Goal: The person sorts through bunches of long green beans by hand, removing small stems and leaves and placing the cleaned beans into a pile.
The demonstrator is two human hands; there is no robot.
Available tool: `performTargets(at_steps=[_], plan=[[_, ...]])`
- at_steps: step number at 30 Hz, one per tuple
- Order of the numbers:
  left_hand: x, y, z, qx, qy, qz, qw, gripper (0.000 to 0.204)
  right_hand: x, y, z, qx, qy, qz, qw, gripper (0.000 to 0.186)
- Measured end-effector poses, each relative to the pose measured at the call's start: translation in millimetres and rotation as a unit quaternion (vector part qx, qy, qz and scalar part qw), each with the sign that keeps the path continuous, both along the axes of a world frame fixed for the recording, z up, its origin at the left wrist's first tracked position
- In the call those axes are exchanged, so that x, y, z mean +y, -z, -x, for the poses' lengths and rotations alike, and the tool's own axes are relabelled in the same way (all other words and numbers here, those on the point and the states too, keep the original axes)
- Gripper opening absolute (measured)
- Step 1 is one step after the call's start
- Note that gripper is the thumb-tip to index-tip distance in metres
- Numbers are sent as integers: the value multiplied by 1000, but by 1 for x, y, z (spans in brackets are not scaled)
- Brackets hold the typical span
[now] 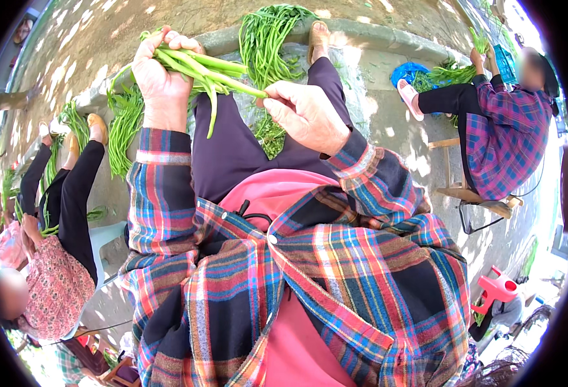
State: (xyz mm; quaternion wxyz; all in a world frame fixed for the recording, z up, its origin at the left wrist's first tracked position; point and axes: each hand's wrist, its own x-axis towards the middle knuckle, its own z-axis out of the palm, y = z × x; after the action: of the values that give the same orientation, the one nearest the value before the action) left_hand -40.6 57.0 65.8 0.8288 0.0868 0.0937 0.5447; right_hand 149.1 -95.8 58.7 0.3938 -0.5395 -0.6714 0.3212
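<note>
My left hand [164, 74] is raised at the upper left, its fingers wrapped round a bunch of thick green vegetable stems [203, 68]. The cut ends point right, and one thinner stem hangs down below the bunch. At the tip of the longest stem, my right hand [304, 116] pinches with thumb and forefinger. Beyond my hands, a large heap of long-stemmed leafy greens [271, 45] lies by the kerb. Between my knees is a pile of short green trimmings [270, 135], partly hidden by my legs.
Another bundle of greens [126, 129] lies on the ground at my left. A person in a flowered top [55, 284] sits there. On the right, a person in a checked shirt [510, 135] sits on a wooden stool [455, 190] and holds greens near a blue bag [408, 72]. Behind stands a red stool [496, 288].
</note>
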Motion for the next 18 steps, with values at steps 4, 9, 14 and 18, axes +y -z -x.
performTargets(at_steps=[4,9,14,18], plan=[[-4,2,-2,17,-20,-22,999,15,-2,8,1,-56,0,-57,997,18],[-8,5,-5,39,-29,-20,999,17,-5,12,0,-105,15,-98,990,15],[-13,14,-9,52,-38,-15,998,17,-11,18,1,-147,38,-117,981,12],[-17,25,-13,63,-57,14,996,16,-10,24,0,-68,74,-139,985,9]])
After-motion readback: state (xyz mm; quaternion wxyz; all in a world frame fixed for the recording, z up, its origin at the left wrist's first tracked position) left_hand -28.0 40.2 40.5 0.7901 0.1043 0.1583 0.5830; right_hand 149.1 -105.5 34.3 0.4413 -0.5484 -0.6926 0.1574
